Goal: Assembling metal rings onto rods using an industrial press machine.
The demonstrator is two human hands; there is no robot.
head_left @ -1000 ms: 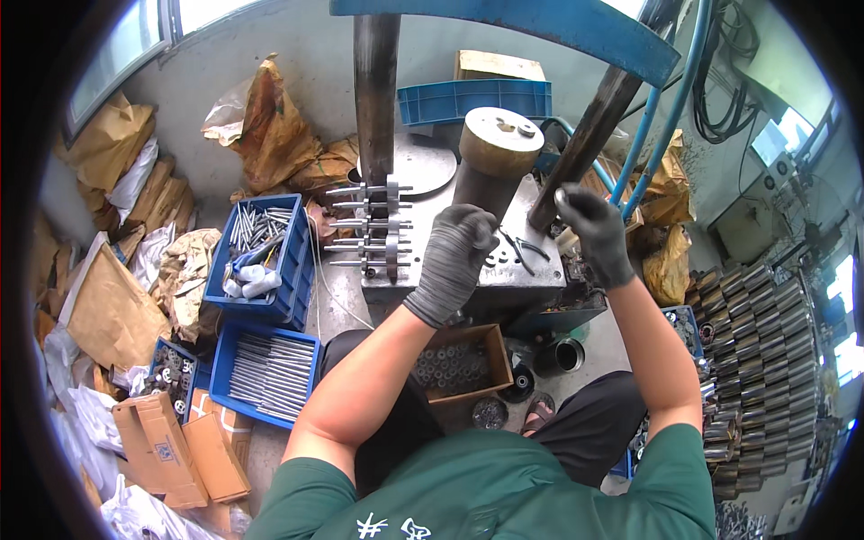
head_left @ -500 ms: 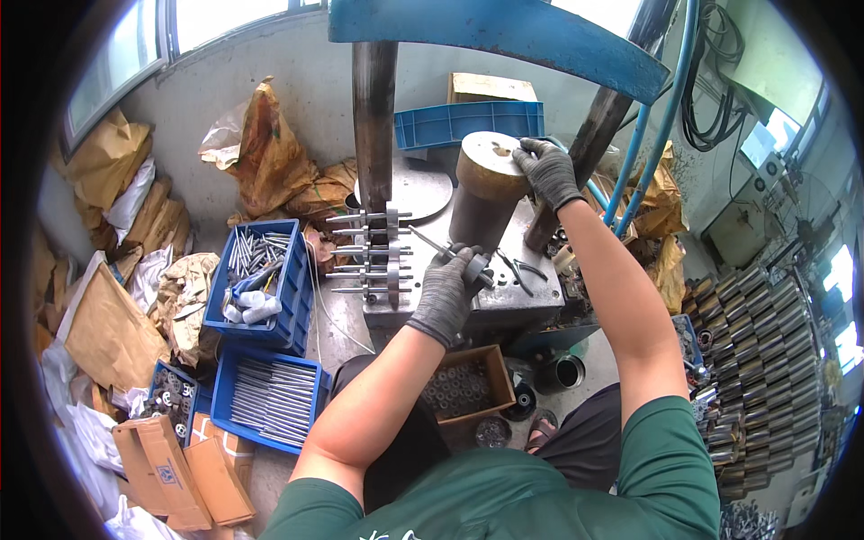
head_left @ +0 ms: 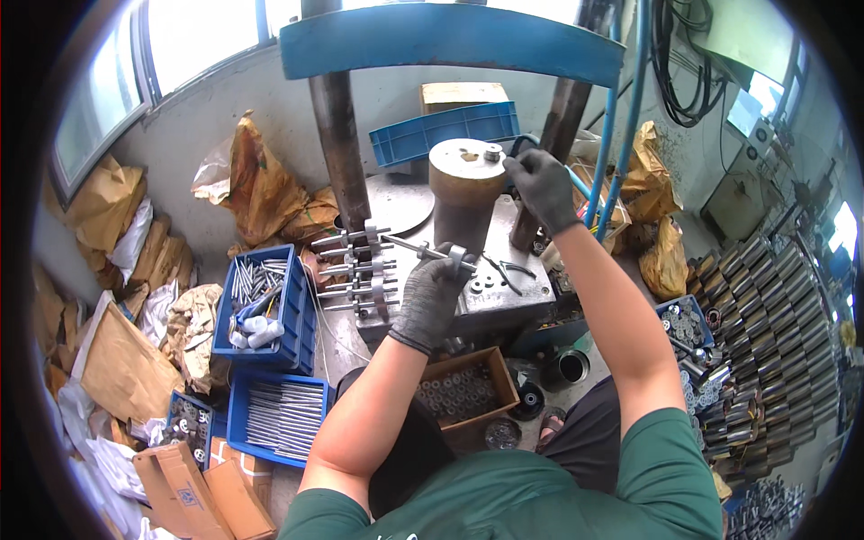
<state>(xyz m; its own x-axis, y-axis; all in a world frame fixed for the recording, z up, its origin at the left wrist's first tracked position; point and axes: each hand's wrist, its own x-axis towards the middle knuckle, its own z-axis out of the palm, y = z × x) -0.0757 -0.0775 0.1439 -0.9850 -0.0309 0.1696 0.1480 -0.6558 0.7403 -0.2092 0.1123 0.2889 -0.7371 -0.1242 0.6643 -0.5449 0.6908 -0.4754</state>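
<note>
While the left hand (head_left: 430,297) stands over the near edge of the metal table (head_left: 533,290), its grip: closed around a metal shaft (head_left: 407,245) that carries a collar (head_left: 457,257).
Shaft's place: above the table, slanting, its long end pointing to the upper left toward a row of collared shafts (head_left: 367,266); whether it touches them, I cannot tell.
Right hand (head_left: 545,187): raised beside the top of a thick cylinder (head_left: 463,220), fingers bent; I cannot tell whether its grip is closed on anything.
Cylinder: upright on the table, with a small ring (head_left: 492,153) on its pale top, near the right fingertips.
Collared shafts: lined up sideways along the table's left side.
Pliers (head_left: 504,272): on the table, right of the left hand, handles spread, small washers (head_left: 477,286) beside them.
Lower blue crate (head_left: 237,418): left of the person, filled with rods (head_left: 286,418) laid side by side.
Brown box (head_left: 504,371): below the table's near edge, rings (head_left: 454,391) inside.
</note>
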